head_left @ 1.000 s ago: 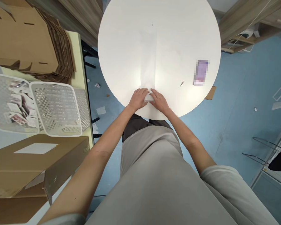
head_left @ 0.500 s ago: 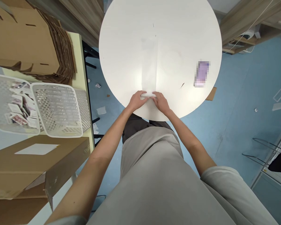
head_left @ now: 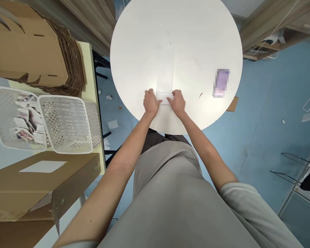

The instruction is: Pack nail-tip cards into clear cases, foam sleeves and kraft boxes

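Observation:
A long, pale translucent strip of wrap (head_left: 165, 74) lies on the round white table (head_left: 201, 44), running away from me. Its near end is folded over into a short flat flap (head_left: 164, 97). My left hand (head_left: 151, 102) is at the left edge of this flap, thumb pressed on it and fingers bent. On the opposite edge, my right hand (head_left: 178, 102) holds the flap in the same way, its thumb pointing inward. Whether anything lies inside the fold cannot be made out.
A blurred purple item (head_left: 221, 82) lies on the table's right side. To the left, a side table (head_left: 89, 69) bears stacked flat cardboard (head_left: 28, 44), two white baskets (head_left: 91, 117) and a cardboard box (head_left: 74, 175). Paper scraps (head_left: 113, 124) litter the blue floor.
Both hands have moved slightly away from my body, turning the strip's near end over. The rolled edge they pinched is now a flat flap. The view has shifted slightly.

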Available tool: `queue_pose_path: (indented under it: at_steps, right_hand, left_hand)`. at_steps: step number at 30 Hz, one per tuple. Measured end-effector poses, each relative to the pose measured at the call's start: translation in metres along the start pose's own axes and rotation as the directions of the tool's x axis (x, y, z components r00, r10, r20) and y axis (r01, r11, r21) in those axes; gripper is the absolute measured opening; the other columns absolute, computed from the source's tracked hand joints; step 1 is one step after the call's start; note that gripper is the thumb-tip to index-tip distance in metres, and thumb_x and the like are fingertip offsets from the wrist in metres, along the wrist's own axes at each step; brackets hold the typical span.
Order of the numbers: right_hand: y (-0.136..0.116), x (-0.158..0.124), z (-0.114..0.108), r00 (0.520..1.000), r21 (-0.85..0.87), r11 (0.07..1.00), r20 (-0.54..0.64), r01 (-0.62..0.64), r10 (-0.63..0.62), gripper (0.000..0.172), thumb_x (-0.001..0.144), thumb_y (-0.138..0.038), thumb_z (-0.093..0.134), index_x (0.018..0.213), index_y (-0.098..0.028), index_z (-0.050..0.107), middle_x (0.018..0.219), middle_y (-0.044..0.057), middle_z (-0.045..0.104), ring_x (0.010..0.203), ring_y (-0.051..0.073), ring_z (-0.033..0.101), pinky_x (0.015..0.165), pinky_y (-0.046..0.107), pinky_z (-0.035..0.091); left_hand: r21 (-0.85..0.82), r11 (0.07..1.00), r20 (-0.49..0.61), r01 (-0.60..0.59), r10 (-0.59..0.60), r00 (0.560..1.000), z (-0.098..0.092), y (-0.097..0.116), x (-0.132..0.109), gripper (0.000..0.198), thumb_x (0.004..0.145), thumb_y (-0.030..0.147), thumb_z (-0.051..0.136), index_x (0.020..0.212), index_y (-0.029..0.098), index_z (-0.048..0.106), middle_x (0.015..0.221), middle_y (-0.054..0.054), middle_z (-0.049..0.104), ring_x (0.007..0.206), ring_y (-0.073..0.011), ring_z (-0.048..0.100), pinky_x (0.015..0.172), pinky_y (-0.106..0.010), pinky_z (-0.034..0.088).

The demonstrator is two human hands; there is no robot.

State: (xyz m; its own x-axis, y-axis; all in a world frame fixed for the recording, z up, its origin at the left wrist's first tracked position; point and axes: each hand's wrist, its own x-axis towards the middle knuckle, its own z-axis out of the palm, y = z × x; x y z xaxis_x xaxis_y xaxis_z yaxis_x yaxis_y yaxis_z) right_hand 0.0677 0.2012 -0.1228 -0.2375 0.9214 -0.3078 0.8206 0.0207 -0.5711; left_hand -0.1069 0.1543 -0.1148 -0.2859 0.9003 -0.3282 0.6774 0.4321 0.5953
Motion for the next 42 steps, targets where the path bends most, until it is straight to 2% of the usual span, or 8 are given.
queue_pose_path:
  at_steps: [2,6,12,19,27,35,39,42]
  right_hand:
    - [-0.007,0.001,-0.003,0.993,-0.039,0.993,-0.009,0.114,-0.114,0.037,0.116,-0.048,0.052,0.141,-0.022,0.063,0.148,0.018,0.064,0.141,0.034,0.059,0.117,0.057,0.056]
    - [-0.011,-0.002,-0.013,0.958,-0.063,0.963,0.139,0.261,-0.250,0.035,0.117,-0.027,0.041,0.141,-0.020,0.067,0.160,0.017,0.062,0.152,0.031,0.055,0.127,0.055,0.049]
    - [0.008,-0.017,-0.021,0.889,-0.052,0.915,0.267,0.399,-0.373,0.051,0.111,-0.036,0.062,0.158,-0.018,0.056,0.181,0.019,0.041,0.169,0.034,0.038,0.134,0.060,0.042]
    - [0.020,-0.073,-0.015,0.872,-0.074,0.907,0.317,0.414,-0.372,0.053,0.114,-0.038,0.054,0.163,-0.018,0.053,0.183,0.021,0.037,0.172,0.035,0.036,0.132,0.062,0.044]
    - [0.023,-0.080,-0.021,0.914,0.045,0.949,0.256,0.314,-0.314,0.057,0.118,-0.058,0.039,0.157,-0.022,0.060,0.168,0.017,0.059,0.155,0.033,0.056,0.123,0.053,0.053]
    - [0.013,-0.018,-0.008,0.982,0.054,0.997,0.176,0.058,-0.067,0.057,0.115,-0.070,0.040,0.118,-0.022,0.070,0.122,0.015,0.072,0.098,0.029,0.072,0.095,0.046,0.064]
    - [0.014,0.002,-0.001,0.984,0.011,0.997,0.164,-0.071,0.068,0.047,0.112,-0.067,0.052,0.113,-0.023,0.068,0.117,0.015,0.071,0.103,0.033,0.072,0.098,0.055,0.064]
    - [0.005,0.011,0.004,0.997,0.007,1.000,0.077,-0.023,0.022,0.046,0.114,-0.063,0.050,0.129,-0.022,0.065,0.130,0.019,0.069,0.123,0.039,0.069,0.105,0.063,0.062]
  left_hand:
    - [0.053,0.980,0.036,-0.194,0.192,0.981,-0.003,0.002,0.009,0.077,0.097,0.060,0.078,0.160,0.021,0.054,0.161,-0.024,0.060,0.159,-0.0446,0.048,0.125,-0.063,0.046]
    - [0.047,0.902,0.299,-0.430,0.398,0.867,-0.011,0.002,0.019,0.050,0.108,0.032,0.053,0.155,0.021,0.062,0.162,-0.018,0.063,0.160,-0.0366,0.051,0.133,-0.061,0.040]
    - [0.036,0.875,0.385,-0.483,0.434,0.814,-0.024,-0.006,0.002,0.069,0.092,0.024,0.070,0.160,0.017,0.057,0.180,-0.019,0.044,0.167,-0.0394,0.041,0.137,-0.061,0.032]
    - [0.015,0.893,0.444,-0.450,0.398,0.803,-0.029,-0.014,-0.046,0.070,0.090,0.023,0.067,0.159,0.021,0.060,0.178,-0.016,0.048,0.164,-0.0371,0.047,0.134,-0.060,0.038]
    - [-0.087,0.985,0.400,-0.149,0.171,0.900,-0.042,-0.012,-0.056,0.060,0.094,0.047,0.070,0.149,0.024,0.070,0.160,-0.009,0.069,0.144,-0.0366,0.067,0.124,-0.048,0.051]
    - [-0.054,0.996,0.241,0.075,-0.059,0.969,-0.027,-0.009,-0.017,0.030,0.101,0.049,0.065,0.086,0.023,0.071,0.089,-0.011,0.075,0.095,-0.0329,0.070,0.091,-0.044,0.055]
    - [-0.039,0.986,0.222,0.161,-0.149,0.964,-0.018,-0.007,-0.008,0.021,0.100,0.043,0.066,0.096,0.024,0.072,0.098,-0.012,0.076,0.104,-0.0357,0.071,0.098,-0.051,0.056]
    - [-0.027,0.994,0.143,0.105,-0.100,0.985,-0.015,-0.004,-0.003,0.041,0.099,0.044,0.069,0.134,0.022,0.069,0.140,-0.020,0.071,0.134,-0.0416,0.065,0.116,-0.060,0.050]
